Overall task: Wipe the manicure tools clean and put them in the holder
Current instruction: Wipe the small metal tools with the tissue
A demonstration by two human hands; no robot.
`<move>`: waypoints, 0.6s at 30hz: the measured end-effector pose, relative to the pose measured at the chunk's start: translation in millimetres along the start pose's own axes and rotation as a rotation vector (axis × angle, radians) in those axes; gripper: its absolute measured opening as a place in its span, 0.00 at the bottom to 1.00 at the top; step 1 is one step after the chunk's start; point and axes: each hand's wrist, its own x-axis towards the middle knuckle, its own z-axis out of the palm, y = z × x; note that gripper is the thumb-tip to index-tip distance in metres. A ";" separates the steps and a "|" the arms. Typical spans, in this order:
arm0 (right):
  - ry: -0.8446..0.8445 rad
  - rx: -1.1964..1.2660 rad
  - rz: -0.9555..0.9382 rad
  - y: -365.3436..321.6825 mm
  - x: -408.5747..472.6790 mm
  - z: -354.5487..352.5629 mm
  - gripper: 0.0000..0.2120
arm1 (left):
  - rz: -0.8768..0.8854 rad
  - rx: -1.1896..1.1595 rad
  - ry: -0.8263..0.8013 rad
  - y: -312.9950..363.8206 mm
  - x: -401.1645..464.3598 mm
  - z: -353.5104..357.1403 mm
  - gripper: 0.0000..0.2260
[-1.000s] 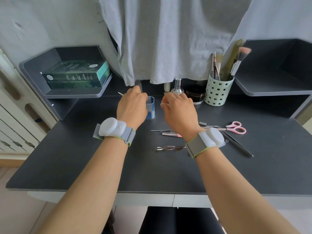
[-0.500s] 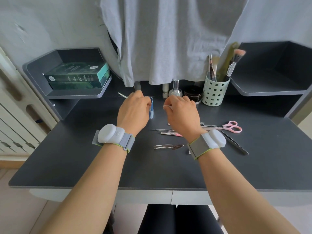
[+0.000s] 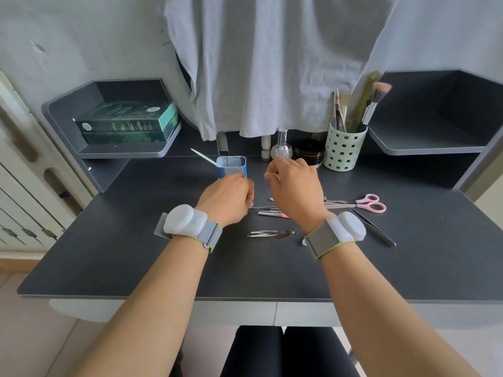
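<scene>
Looking across the desk (image 3: 136,254) from left to right, the first task thing was the small blue holder (image 3: 232,167) near the back, with one pale green stick (image 3: 204,158) already leaning out of its left corner. The left hand (image 3: 227,198) sat just in front of the holder with its fingers curled under, but I honestly couldn't tell if it was holding anything, since the fingertips were hidden. The right hand (image 3: 295,186) was raised beside it, pinching a small white wipe (image 3: 271,176).

The rest of the tools were still lying flat on the desk: thin metal pushers (image 3: 265,208) between the hands, a pair of tweezers (image 3: 269,234) nearer the desk's front edge, the pink-handled scissors (image 3: 367,203) and a long dark pair of tweezers (image 3: 374,228) off to the right. The green perforated cup (image 3: 343,151) of brushes stood at the back right.

My guess on handling: all of these were light, stiff and slick steel, lying low on a smooth top, so they'd slide rather than lift. I'd pinch each at mid-shaft or by the handle loops, away from the points, and wipe toward the tip.
</scene>
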 end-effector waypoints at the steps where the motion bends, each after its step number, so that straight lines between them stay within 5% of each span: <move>1: -0.001 0.003 0.000 0.0 -0.7 0.5 0.07 | -0.002 0.002 -0.020 0.1 -0.3 0.0 0.03; 18: -0.077 0.005 0.048 7.7 -8.6 2.8 0.08 | -0.047 0.016 -0.295 -1.5 8.2 0.3 0.07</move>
